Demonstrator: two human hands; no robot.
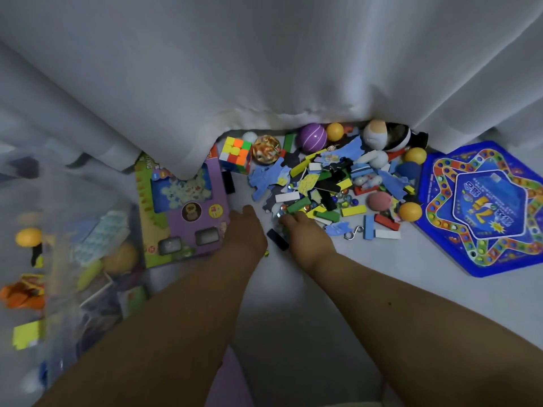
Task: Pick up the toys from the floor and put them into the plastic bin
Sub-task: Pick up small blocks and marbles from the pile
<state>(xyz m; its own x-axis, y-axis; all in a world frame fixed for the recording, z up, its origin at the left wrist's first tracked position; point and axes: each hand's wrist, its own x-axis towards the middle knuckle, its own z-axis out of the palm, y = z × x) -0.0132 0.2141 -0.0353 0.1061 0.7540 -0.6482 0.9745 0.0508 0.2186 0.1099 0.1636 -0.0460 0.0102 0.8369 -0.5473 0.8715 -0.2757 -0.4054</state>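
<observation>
Both forearms are stretched forward over the floor (293,304). Left hand (246,230) is held loosely open; right hand (305,233) is curled onto the toy pile (323,186) just ahead, its grip undeterminable. Left of both, the plastic bin (67,274) is kept within reach.

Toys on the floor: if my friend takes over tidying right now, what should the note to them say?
Left hand: fingers relaxed, low over the bare grey floor, holding nothing that shows.
Right hand: reaching into the near edge of the heap of coloured blocks, puzzle pieces and marbles; whether it grips anything is hidden.
Clear plastic bin, far left, blurred: already holds some toys.
Left to pick up: the heap, multicoloured puzzle cube, purple striped ball, orange balls, white plush toy, purple toy box, blue star-pattern game board.
</observation>
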